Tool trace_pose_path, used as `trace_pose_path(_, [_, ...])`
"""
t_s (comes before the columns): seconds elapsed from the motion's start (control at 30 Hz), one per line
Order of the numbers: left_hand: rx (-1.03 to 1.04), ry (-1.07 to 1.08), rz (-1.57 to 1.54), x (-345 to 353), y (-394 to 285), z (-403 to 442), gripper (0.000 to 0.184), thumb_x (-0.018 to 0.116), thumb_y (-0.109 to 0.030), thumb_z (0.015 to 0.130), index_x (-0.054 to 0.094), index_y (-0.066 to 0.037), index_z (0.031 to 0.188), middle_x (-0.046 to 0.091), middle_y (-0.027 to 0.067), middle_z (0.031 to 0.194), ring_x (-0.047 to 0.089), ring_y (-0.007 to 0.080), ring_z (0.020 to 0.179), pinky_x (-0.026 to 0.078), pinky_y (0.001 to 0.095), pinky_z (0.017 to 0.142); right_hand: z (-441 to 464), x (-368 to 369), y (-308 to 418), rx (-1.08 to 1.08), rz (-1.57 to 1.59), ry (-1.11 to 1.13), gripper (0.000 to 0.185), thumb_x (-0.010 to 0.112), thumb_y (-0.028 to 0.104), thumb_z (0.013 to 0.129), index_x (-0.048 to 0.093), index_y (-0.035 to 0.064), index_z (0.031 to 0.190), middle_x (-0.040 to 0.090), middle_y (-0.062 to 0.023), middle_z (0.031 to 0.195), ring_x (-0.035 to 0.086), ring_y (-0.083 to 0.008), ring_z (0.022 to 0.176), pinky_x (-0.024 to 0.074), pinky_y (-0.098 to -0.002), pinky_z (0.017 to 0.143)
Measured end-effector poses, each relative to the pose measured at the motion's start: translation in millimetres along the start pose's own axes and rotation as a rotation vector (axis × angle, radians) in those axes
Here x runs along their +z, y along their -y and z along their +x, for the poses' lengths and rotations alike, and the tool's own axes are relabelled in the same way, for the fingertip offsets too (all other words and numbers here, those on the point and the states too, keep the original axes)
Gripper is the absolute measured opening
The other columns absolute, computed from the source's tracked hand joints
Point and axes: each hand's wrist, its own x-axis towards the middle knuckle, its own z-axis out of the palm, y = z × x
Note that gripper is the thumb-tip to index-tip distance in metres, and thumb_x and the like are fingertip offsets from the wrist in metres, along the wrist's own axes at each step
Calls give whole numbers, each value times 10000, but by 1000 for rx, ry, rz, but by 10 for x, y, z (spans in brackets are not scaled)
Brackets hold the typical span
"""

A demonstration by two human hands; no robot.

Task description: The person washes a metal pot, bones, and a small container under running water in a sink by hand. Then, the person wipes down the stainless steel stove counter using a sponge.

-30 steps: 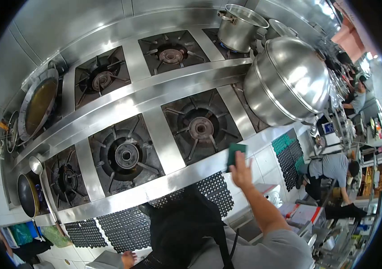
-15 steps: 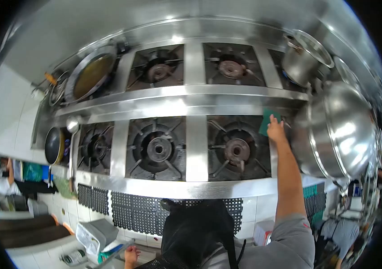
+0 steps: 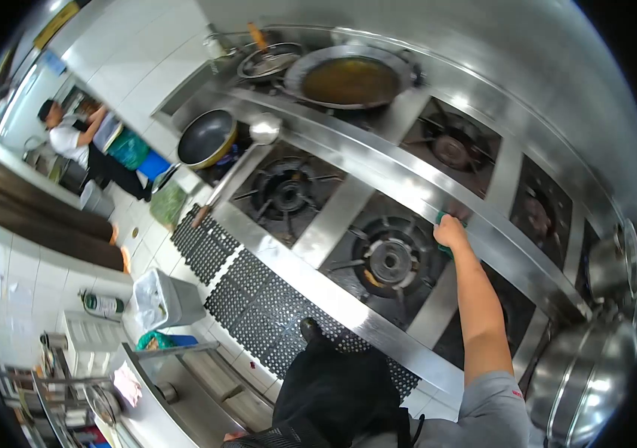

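My right hand (image 3: 450, 233) is closed around a green scouring pad (image 3: 440, 217), mostly hidden under the fingers. It presses against the steel ledge (image 3: 408, 187) between the front and back burner rows. Just below and left of it is a front gas burner (image 3: 390, 257) with a black pan support. Only a sliver of my left hand (image 3: 234, 436) shows at the bottom edge, and its fingers are hidden.
A wok (image 3: 352, 81) with brownish liquid, a black frying pan (image 3: 208, 139) and a long ladle (image 3: 264, 129) occupy the stove's left end. Large steel pots (image 3: 583, 377) stand right. Black perforated mats (image 3: 258, 306) cover the floor. Another person (image 3: 83, 142) works far left.
My view has turned left. My right hand has moved left along the ledge with the scouring pad, away from the big pots. My left hand has mostly dropped out of view.
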Motion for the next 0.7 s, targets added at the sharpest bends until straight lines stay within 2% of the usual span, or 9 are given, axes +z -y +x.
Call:
trace_pose_path(0.07, [-2,-20,-68,-30,3,131,142,511,-167,962,548,-29,966,657,108,741,623,214,567,492,334,480,236,162,535,-75,-37,37,331,509,73,787,617,-64,1068,592,-314,1125,564,-436,1087,458,-472,935])
trace_pose_path(0.1, [-2,-30,-103,-74,-7,215,142,511,-166,962,548,-29,965,657,108,740,623,214,567,492,334,480,389,243,757,-87,-60,70,383,518,83,805,601,-33,1160,585,-298,1157,559,-431,1100,451,-457,954])
trace_pose_path(0.13, [0,-42,-138,-134,-35,315,142,511,-165,961,549,-28,965,657,108,740,623,214,568,492,334,480,542,383,914,-108,-66,70,383,518,83,805,601,-33,1160,585,-298,1157,559,-431,1100,451,-457,954])
trace_pose_path(0.2, [-3,-47,-214,-279,-84,579,143,512,-163,960,551,-26,964,657,108,739,624,214,569,491,334,480,887,637,1238,-269,105,-38,450,469,70,824,561,3,1259,556,-286,1218,532,-418,1149,429,-445,985])
trace_pose_path(0.23, [-9,-43,-261,-379,-113,720,143,512,-163,960,551,-26,963,657,108,739,624,214,570,491,335,481,1013,661,1454,-227,75,36,526,466,68,831,487,60,1356,533,-265,1267,515,-404,1181,414,-433,1007])
trace_pose_path(0.37, [-174,169,-915,-866,-126,1409,143,512,-159,958,555,-23,961,656,108,737,625,213,572,491,335,481,1281,737,2295,-299,16,51,510,463,64,828,515,68,1336,540,-256,1265,521,-384,1186,417,-418,1009])
trace_pose_path(0.47, [141,-141,-282,-1175,-636,1336,143,535,-141,939,584,-7,946,654,100,728,635,207,600,498,326,500,1456,829,2734,-318,26,17,497,476,62,820,538,65,1313,550,-246,1260,527,-366,1187,420,-409,1008])
trace_pose_path(0.6, [143,-233,-284,-1381,-1386,1351,152,583,-150,921,617,-3,935,657,98,726,642,194,622,510,313,527,1692,832,3084,-260,-139,79,419,518,89,823,609,83,1232,575,-217,1245,536,-356,1181,415,-395,1018])
trace_pose_path(0.7, [176,-120,-504,-1556,-1697,1642,182,621,-189,907,613,-14,954,687,113,784,649,197,634,531,315,552,1891,857,3392,-167,-118,150,402,587,119,808,630,92,1207,557,-249,1266,522,-320,1226,397,-365,1040])
